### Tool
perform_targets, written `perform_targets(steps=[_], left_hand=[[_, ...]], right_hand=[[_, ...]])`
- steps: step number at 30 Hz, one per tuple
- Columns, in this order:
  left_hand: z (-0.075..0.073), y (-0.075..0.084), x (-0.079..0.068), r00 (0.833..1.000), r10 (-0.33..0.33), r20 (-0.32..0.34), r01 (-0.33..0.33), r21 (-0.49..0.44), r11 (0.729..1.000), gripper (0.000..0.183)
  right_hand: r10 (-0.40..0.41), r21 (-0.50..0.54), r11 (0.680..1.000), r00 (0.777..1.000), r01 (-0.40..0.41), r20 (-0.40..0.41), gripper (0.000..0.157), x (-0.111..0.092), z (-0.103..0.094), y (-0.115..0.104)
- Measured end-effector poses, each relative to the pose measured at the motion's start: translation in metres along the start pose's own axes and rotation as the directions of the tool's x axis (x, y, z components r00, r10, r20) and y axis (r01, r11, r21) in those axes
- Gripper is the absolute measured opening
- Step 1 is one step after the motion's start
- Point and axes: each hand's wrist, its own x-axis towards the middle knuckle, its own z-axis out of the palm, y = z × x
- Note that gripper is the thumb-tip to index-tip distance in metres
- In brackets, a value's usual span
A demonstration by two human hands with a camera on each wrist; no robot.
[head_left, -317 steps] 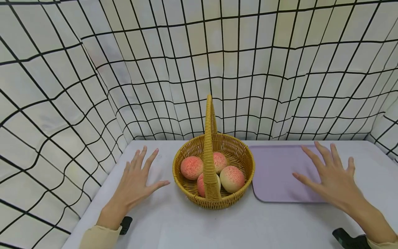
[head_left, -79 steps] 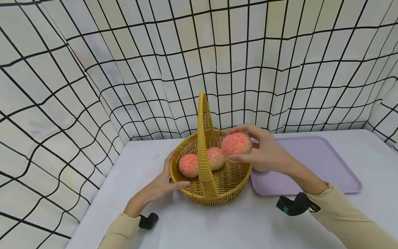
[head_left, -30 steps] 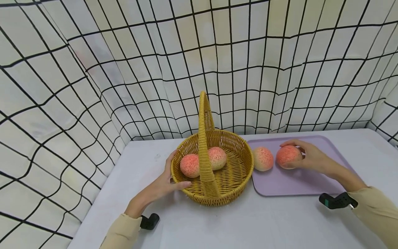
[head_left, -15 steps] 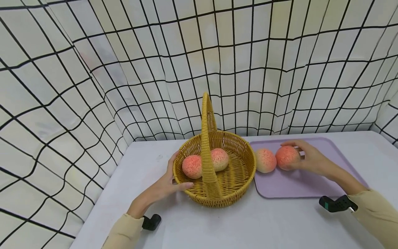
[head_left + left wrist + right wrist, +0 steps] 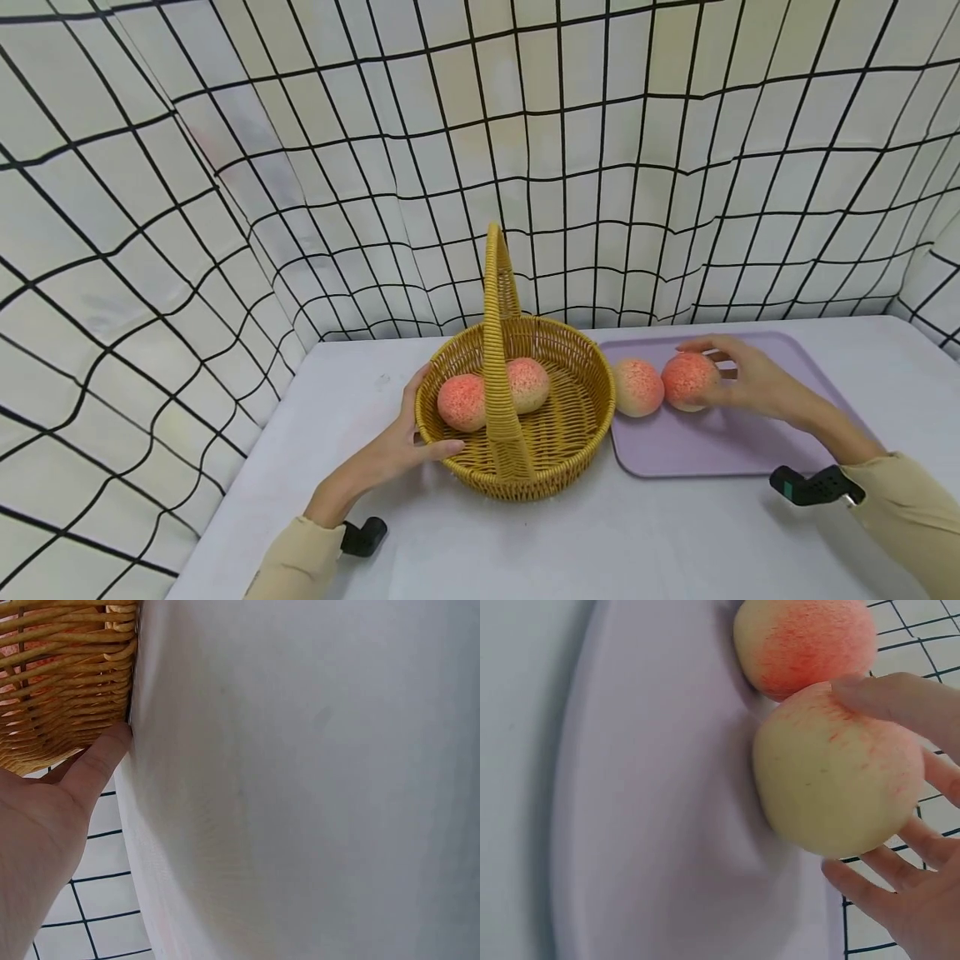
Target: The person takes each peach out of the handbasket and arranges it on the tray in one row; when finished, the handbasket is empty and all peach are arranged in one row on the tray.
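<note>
Right hand (image 5: pixel 753 387), half-curled, is loosely cupping a peach (image 5: pixel 687 383); a sideways nudge on release could be sending it rolling.

My left hand (image 5: pixel 393 448), right hand (image 5: pixel 753 385) bare. My left sleeve (image 5: pixel 302 558), right sleeve (image 5: pixel 903 517) beige cloth, creased. My left wrist unit (image 5: pixel 364 536) black, stubby, round-ended. Right wrist unit (image 5: pixel 813 487) black too, bent in shape, small green patch (image 5: pixel 787 492) near rounded end, small silvery bit (image 5: pixel 852 500) beside my sleeve.
</note>
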Motion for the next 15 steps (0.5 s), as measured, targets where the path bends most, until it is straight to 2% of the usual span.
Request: perform_targets(steps=[4,8,12,15], left_hand=[[0.000,0.000,0.000,1.000,-0.005,-0.004,0.005,-0.002,1.000,0.120],[-0.001,0.001,-0.001,1.000,-0.013,-0.012,0.013,0.001,1.000,0.121],[0.000,0.000,-0.001,1.000,-0.005,-0.009,0.005,-0.002,1.000,0.122],[0.000,0.000,0.000,1.000,0.002,-0.003,-0.002,-0.006,1.000,0.121]], right_hand=[[-0.035,0.066,0.997,0.998,0.038,-0.050,0.067,0.008,-0.004,-0.021],[-0.060,0.168,0.983,0.995,0.072,-0.078,0.065,0.022,0.003,-0.061],[-0.123,0.276,0.952,0.991,0.135,-0.060,0.062,0.038,0.026,-0.098],[-0.195,0.309,0.930,0.980,0.197,-0.039,0.061,0.052,0.049,-0.118]])
